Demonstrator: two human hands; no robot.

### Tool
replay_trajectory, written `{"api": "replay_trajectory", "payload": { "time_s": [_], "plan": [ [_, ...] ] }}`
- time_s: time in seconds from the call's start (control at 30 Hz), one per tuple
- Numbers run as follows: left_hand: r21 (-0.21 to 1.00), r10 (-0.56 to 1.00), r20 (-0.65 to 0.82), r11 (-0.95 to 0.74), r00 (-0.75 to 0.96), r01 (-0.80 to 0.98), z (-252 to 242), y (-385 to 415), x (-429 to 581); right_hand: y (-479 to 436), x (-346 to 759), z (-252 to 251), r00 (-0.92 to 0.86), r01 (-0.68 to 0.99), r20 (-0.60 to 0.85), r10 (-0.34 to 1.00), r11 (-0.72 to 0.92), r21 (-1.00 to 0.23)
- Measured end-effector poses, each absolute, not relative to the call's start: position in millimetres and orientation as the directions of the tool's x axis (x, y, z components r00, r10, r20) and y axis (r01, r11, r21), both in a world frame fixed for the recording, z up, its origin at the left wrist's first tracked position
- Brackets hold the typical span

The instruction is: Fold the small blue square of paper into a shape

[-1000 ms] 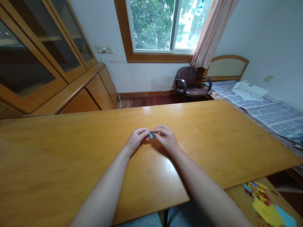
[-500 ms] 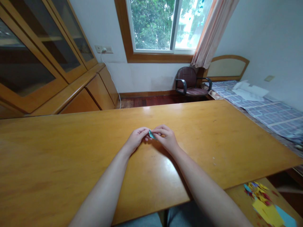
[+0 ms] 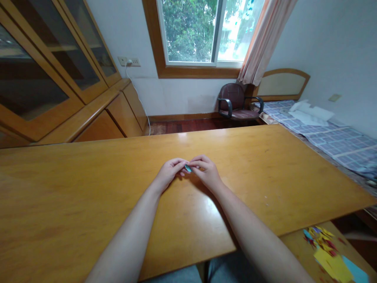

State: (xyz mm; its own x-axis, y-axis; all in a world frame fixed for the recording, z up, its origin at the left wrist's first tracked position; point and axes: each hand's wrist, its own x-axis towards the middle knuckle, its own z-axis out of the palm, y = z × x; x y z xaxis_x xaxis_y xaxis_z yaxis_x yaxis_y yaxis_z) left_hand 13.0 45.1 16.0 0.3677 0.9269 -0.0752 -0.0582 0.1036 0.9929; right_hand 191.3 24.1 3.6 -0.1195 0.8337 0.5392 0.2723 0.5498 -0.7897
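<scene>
A small folded piece of blue-green paper [image 3: 187,168] is pinched between my two hands, just above the middle of the wooden table [image 3: 88,188]. My left hand [image 3: 171,171] grips its left side, thumb on top and fingers curled beneath. On the other side my right hand [image 3: 206,169] holds the paper between thumb and fingertips. Both hands are closed, and their fingertips nearly meet. Most of the paper is covered by the fingers, so its full shape cannot be made out.
At the lower right, a lower surface bears a pile of small colourful folded papers [image 3: 321,239], a yellow sheet [image 3: 332,265] and a light blue sheet [image 3: 355,270]. Beyond the table stand a chair [image 3: 232,96] and a bed [image 3: 338,137]; a cabinet [image 3: 97,102] lines the left.
The blue-green paper has turned a little between the fingers and less of it shows now. My fingertips have come slightly closer together; the arms stay in place.
</scene>
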Motion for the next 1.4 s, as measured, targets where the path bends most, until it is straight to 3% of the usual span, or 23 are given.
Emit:
{"api": "replay_trajectory", "payload": {
  "time_s": [0.27, 0.6, 0.8, 1.4],
  "plan": [
    [0.996, 0.950, -0.063, 0.080, 0.307, -0.045, 16.7, 43.5, 16.4, 21.5, 191.2, 9.9, -0.137, 0.273, 0.519, 0.844, 0.535, -0.799],
    [1.000, 0.963, -0.006, 0.003, 0.268, 0.011, 10.3, 46.3, 18.5, 26.9, 189.2, 4.6, -0.077, 0.346, 0.353, 0.933, 0.357, -0.868],
    [0.999, 0.968, -0.003, 0.013, 0.250, -0.040, 8.0, 46.3, 19.6, 29.0, 190.1, 4.4, -0.053, 0.299, 0.351, 0.935, 0.350, -0.888],
    [0.993, 0.953, 0.064, -0.092, 0.298, 0.081, 1.3, 44.6, 19.3, 33.5, 189.8, -3.5, -0.077, 0.178, 0.285, 0.955, 0.295, -0.939]
  ]
}}
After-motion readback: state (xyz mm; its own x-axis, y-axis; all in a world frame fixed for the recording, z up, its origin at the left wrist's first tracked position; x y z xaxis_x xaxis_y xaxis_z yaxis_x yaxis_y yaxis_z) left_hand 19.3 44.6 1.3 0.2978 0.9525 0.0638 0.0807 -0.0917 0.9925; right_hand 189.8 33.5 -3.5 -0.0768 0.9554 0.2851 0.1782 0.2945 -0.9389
